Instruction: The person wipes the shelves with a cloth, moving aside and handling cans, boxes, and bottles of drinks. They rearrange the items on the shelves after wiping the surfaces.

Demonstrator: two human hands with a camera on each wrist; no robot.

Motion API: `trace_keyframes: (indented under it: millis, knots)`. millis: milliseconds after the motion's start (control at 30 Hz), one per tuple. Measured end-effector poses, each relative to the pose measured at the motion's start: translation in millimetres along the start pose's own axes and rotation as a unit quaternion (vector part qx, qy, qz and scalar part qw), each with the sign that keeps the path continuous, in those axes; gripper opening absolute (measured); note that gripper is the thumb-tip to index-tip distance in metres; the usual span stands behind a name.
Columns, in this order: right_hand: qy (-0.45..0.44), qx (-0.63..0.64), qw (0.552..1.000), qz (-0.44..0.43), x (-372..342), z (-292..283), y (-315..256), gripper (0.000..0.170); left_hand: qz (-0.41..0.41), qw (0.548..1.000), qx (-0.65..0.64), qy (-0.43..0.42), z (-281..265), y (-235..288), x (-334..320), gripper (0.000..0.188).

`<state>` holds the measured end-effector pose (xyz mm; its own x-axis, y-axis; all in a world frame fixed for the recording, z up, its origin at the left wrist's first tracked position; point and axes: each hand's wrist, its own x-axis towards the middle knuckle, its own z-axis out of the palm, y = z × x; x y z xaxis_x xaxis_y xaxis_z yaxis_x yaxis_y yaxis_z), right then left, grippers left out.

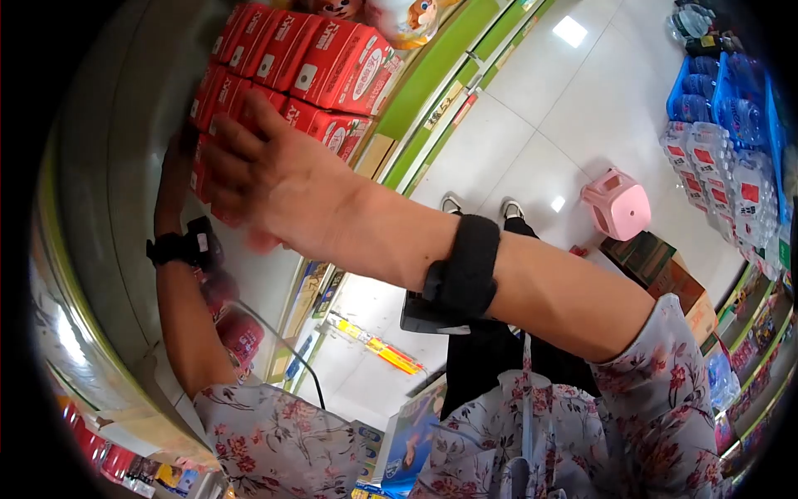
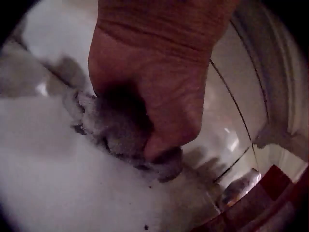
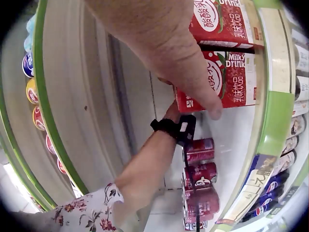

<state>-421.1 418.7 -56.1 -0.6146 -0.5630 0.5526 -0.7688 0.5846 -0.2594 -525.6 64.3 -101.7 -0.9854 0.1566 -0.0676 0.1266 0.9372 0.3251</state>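
Observation:
My left hand (image 2: 169,92) grips a crumpled grey cloth (image 2: 120,130) against a white shelf surface (image 2: 58,159) in the left wrist view. In the head view the left forearm (image 1: 183,324) reaches in behind the cartons, and that hand is mostly hidden. My right hand (image 1: 291,179), fingers spread and slightly bent, rests against stacked red milk drink cartons (image 1: 337,66). The right wrist view shows its thumb (image 3: 210,104) over the printed side of a lower carton (image 3: 236,77); its other fingers are hidden there.
Pink-red cans (image 3: 200,176) stand beside the left forearm, with a dark cable (image 1: 291,353) across them. A green shelf edge (image 1: 432,75) with price labels borders the cartons. On the floor are a pink stool (image 1: 619,204) and bottled water packs (image 1: 706,166).

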Motion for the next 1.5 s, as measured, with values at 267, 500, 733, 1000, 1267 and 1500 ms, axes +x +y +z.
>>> trace_keyframes:
  millis: [267, 500, 733, 1000, 1267, 1500]
  knots:
    - [-0.044, -0.015, 0.999, -0.004, -2, -3, -2, 0.065, 0.011, 1.000, -0.012, 0.013, 21, 10, 28, 0.065]
    - [-0.106, -0.038, 0.994, -0.007, 5, -2, -3, 0.081, 0.027, 0.998, -0.013, 0.058, 28, 38, -34, 0.065]
    - [-0.170, -0.051, 0.984, -0.007, 10, -9, -3, 0.083, -0.019, 0.991, -0.020, 0.129, 65, 114, -95, 0.066]
    - [-0.155, -0.040, 0.987, -0.021, 8, -11, -1, 0.092, -0.095, 0.972, 0.089, 0.196, 127, 124, -172, 0.057]
    - [-0.127, -0.079, 0.988, -0.044, 5, -8, -1, 0.090, -0.061, 0.989, -0.018, 0.130, 91, 194, -198, 0.052]
    - [-0.105, -0.080, 0.989, -0.065, 7, 3, 2, 0.091, -0.124, 0.988, -0.003, 0.092, 77, 207, -196, 0.046]
